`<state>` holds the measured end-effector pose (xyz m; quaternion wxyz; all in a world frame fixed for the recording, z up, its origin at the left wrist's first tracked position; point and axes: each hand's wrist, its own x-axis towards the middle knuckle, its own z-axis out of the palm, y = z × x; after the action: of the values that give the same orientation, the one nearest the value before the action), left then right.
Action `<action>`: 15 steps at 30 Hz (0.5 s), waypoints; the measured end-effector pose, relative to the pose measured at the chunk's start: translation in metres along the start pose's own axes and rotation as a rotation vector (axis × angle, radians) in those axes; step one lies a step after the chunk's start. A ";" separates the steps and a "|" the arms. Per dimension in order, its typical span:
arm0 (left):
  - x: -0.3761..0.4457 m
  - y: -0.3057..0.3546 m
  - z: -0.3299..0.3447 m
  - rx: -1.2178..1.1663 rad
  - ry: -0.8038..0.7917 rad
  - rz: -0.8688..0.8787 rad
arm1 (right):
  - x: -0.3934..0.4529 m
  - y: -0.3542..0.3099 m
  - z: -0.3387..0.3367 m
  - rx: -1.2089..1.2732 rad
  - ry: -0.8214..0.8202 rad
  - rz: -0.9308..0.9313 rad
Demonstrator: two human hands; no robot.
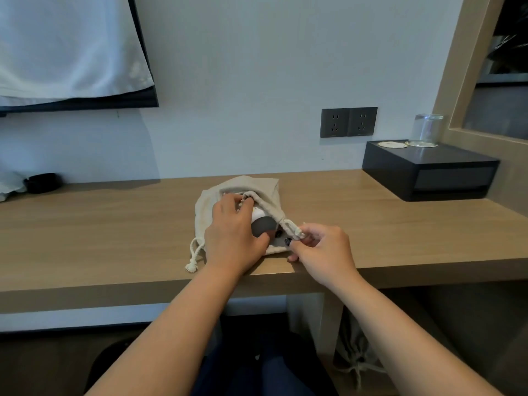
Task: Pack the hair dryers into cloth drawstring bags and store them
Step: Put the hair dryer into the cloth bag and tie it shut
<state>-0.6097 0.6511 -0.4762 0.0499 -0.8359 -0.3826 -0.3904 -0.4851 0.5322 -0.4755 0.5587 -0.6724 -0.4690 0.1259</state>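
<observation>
The wooden desk (371, 224) is the landmark for everything here. Near the middle of its front edge lies the cloth drawstring bag (208, 207), beige, mouth turned toward the person and gaping. The hair dryer (261, 225) sits partly inside that mouth, its white body and grey end still showing, so the packing step looks about half done.

The left hand (231, 238) lies on top of the bag and the dryer, fingers curled over the gathered hem, thumb against the dryer's grey end. The right hand (323, 250), just right of the bag at the desk's front edge, pinches the hem at the corner of the mouth where the cord comes out. A knotted drawstring tail (192, 262) trails from the bag's left side toward the edge.

To do this well, I would judge the right hand should hold the hem taut and low while the left pushes the dryer deeper, until no white shows. Only then pull the cords, both sides together, so the mouth closes evenly. The dryer's own cord may catch in the hem; whether it is tucked in cannot be seen.
</observation>
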 end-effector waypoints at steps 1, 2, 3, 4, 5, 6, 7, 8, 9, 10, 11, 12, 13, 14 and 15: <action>0.000 -0.003 -0.002 -0.053 0.008 0.018 | 0.002 0.000 0.000 -0.021 -0.007 0.010; -0.001 -0.007 -0.004 -0.132 0.002 0.045 | 0.003 0.001 0.000 -0.049 -0.011 0.014; -0.002 -0.013 -0.007 -0.222 -0.013 0.079 | 0.003 0.002 0.000 -0.084 -0.007 0.012; -0.004 -0.021 -0.010 -0.301 -0.026 0.110 | 0.004 0.003 0.000 -0.122 0.005 0.003; -0.007 -0.029 -0.014 -0.358 -0.031 0.124 | 0.003 0.003 0.000 -0.158 0.019 -0.011; -0.011 -0.037 -0.017 -0.397 -0.026 0.116 | 0.002 0.002 0.001 -0.200 0.033 -0.026; -0.013 -0.044 -0.019 -0.419 -0.012 0.095 | 0.002 0.002 0.002 -0.244 0.036 -0.053; -0.016 -0.049 -0.021 -0.422 0.000 0.067 | 0.003 -0.002 0.002 -0.302 0.031 -0.098; -0.017 -0.052 -0.023 -0.408 -0.007 0.028 | 0.005 -0.007 0.003 -0.367 0.028 -0.174; -0.017 -0.054 -0.024 -0.393 -0.038 -0.022 | 0.008 -0.013 0.005 -0.433 0.026 -0.283; -0.017 -0.054 -0.026 -0.390 -0.081 -0.073 | 0.013 -0.018 0.009 -0.496 0.011 -0.391; -0.016 -0.054 -0.025 -0.404 -0.126 -0.117 | 0.019 -0.025 0.013 -0.556 -0.025 -0.469; -0.015 -0.054 -0.024 -0.427 -0.167 -0.151 | 0.026 -0.031 0.017 -0.613 -0.081 -0.503; -0.013 -0.055 -0.023 -0.448 -0.200 -0.181 | 0.033 -0.037 0.021 -0.668 -0.147 -0.502; -0.012 -0.056 -0.022 -0.460 -0.228 -0.208 | 0.040 -0.042 0.024 -0.724 -0.209 -0.482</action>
<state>-0.6662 0.6747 -0.4817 -0.2250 -0.8200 -0.3706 -0.3736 -0.5012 0.5752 -0.4332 0.2501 -0.6799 -0.6800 -0.1130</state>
